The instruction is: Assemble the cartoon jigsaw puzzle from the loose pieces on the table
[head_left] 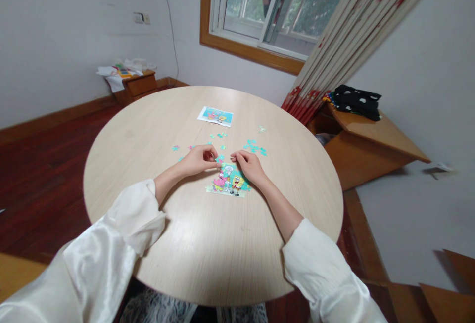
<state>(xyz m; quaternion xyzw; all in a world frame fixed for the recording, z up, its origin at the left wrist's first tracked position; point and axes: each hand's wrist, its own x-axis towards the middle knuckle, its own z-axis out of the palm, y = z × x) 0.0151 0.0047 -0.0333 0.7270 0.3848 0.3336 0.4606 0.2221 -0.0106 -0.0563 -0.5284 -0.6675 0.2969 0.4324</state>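
A partly joined jigsaw puzzle (227, 180) with a pink, a grey and a yellow cartoon figure lies flat on the round table. At its upper left corner, my left hand (200, 160) pinches a small puzzle piece (221, 158) in teal and pink. My right hand (249, 165) rests over the puzzle's upper right edge with its fingers curled together; whatever may be between them is hidden. Beyond the hands lie loose teal puzzle pieces (252, 146), and several others are scattered near my left hand.
A printed reference picture (215, 115) lies farther back on the round table (215, 253). Left of the table, a small wooden stand (140, 84) holds papers. On the right, black patterned cloth (356, 101) sits on a wooden cabinet (378, 132) beside the curtain (334, 36).
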